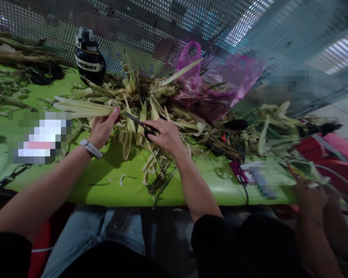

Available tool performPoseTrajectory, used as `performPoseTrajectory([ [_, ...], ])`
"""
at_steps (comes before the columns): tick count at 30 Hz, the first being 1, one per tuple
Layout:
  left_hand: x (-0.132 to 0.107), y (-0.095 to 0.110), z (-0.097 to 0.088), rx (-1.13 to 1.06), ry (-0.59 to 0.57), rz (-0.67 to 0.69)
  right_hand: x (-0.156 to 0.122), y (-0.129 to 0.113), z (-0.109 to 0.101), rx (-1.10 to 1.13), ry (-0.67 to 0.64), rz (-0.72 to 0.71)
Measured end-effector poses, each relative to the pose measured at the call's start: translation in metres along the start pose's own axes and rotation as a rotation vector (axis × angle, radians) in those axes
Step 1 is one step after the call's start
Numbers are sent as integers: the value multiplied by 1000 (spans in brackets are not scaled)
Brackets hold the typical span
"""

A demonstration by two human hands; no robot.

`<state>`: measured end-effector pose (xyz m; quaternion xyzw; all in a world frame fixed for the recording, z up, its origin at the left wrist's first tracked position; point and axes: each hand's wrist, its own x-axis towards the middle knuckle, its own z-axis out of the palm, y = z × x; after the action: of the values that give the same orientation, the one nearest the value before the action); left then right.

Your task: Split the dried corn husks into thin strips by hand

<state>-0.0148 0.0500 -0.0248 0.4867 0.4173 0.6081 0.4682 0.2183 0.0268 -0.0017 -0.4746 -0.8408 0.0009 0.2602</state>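
Note:
My left hand (102, 128) is closed on a bundle of long pale corn husks (81, 107), which fan out to the left above the green table (110, 189). In my right hand (164, 134) is a pair of dark scissors (135, 119), fingers wrapped round the handles. The scissor blades point left, close to the gripped end of the husks; whether they touch cannot be made out. Under and between both hands lie loose dried husk strips (127, 144). A heap of husks (150, 90) spreads behind them.
A black bottle (89, 58) stands behind on the left. A pink plastic bag (211, 88) sits behind on the right, before a perforated metal screen (139, 34). A blurred phone-like object (42, 139) lies left. At far right are another person's hands (313, 193).

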Motion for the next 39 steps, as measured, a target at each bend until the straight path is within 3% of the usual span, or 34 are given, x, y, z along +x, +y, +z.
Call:
performPoseTrajectory([
  [4, -2, 2, 2, 103, 58, 72, 0, -1, 1, 16, 7, 6],
  [10, -10, 14, 5, 251, 0, 105, 1, -2, 2, 43, 12, 6],
  [15, -11, 18, 8, 235, 1, 118, 0, -2, 3, 103, 30, 9],
  [21, -8, 11, 8, 215, -67, 187, -1, -2, 7, 140, 19, 10],
  [29, 1, -6, 10, 127, -75, 335, -1, -1, 12, 92, 44, -2],
  [39, 1, -6, 7, 186, -62, 335, -1, -2, 11, 101, 21, 9],
])
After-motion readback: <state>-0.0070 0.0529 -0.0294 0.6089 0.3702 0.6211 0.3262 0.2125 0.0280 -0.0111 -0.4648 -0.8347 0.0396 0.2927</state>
